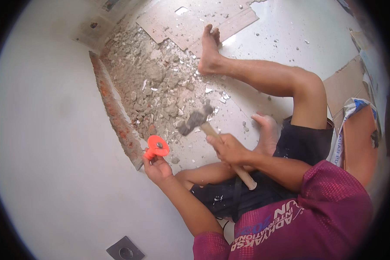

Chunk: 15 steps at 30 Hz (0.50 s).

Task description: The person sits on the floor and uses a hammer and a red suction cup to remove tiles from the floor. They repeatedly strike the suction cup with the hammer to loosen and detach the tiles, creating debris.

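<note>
My left hand point(159, 170) is closed around the grip of a chisel with an orange round hand guard point(157, 149). The chisel's metal striking end shows in the middle of the guard, while its blade is hidden. It is held beside the lower end of a chipped strip point(117, 112) in the white wall, where red brick and rough mortar are bared. In my right hand point(230, 150) is a hammer point(246, 177), gripped partway along its wooden handle. The dark hammer head point(195, 121), slightly blurred, is up and to the right of the chisel, apart from it.
Broken mortar and brick rubble point(156, 82) lies along the wall foot. Flattened cardboard point(195, 21) covers the floor at the far side. My bare legs stretch across pale tiles. A white and blue sack point(337, 145) stands at right. A dark socket point(125, 250) sits on the wall, lower left.
</note>
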Available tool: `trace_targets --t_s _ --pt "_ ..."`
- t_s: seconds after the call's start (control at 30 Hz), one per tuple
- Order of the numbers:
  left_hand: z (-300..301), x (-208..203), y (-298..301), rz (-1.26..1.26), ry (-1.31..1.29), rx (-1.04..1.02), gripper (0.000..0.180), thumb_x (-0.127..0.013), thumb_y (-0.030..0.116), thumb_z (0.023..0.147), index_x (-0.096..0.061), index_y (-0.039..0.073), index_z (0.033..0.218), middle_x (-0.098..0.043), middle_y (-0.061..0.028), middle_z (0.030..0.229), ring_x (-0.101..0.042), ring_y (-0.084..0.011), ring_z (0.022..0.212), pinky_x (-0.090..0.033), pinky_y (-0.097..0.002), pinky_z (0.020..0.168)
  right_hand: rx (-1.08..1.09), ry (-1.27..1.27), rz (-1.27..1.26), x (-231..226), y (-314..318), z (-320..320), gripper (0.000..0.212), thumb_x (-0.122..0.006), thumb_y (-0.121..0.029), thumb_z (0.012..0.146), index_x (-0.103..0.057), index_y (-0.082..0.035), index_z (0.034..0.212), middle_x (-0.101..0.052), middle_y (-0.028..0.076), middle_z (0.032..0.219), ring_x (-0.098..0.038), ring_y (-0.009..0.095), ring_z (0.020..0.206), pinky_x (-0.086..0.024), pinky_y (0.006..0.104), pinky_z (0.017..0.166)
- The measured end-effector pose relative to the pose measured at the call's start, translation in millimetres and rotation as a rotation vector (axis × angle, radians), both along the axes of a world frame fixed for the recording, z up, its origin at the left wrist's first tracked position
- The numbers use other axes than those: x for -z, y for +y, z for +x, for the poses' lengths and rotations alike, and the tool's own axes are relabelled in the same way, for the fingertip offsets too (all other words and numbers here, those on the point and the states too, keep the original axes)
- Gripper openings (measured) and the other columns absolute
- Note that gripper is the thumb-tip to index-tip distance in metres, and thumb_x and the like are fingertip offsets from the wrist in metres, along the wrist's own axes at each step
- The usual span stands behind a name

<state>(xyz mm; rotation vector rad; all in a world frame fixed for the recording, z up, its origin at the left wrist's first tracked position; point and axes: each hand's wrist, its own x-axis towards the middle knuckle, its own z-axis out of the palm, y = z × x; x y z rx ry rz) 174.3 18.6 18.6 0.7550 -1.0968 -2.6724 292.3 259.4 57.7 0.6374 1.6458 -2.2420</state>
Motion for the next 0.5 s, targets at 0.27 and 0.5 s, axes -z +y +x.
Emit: trace_targets --t_s 0.27,0.5 --pt "54 -1 28 -0.137 0.063 0.174 0.031 -0.05 0.02 0.099 -0.044 -0.007 0.112 -0.055 -0.0177 0.112 -0.057 -0.0293 0.11 -0.05 -0.0441 0.096 0.396 0.208 0.046 -16 97 -18 0.046 -0.043 -0.049 0.098 -0.039 -0.009 0.075 -0.038 -0.001 0.048 -0.037 0.008 0.033 -0.036 0.0247 0.031" --pt "33 5 -7 -0.085 0.068 0.126 0.032 -0.049 0.022 0.099 -0.047 -0.007 0.113 -0.056 -0.016 0.114 -0.056 -0.0276 0.112 -0.049 -0.0438 0.098 0.644 0.408 0.074 -61 142 -11 0.048 -0.043 -0.053 0.096 -0.041 -0.01 0.076 -0.039 0.0 0.051 -0.037 0.009 0.034 -0.037 0.0248 0.033"
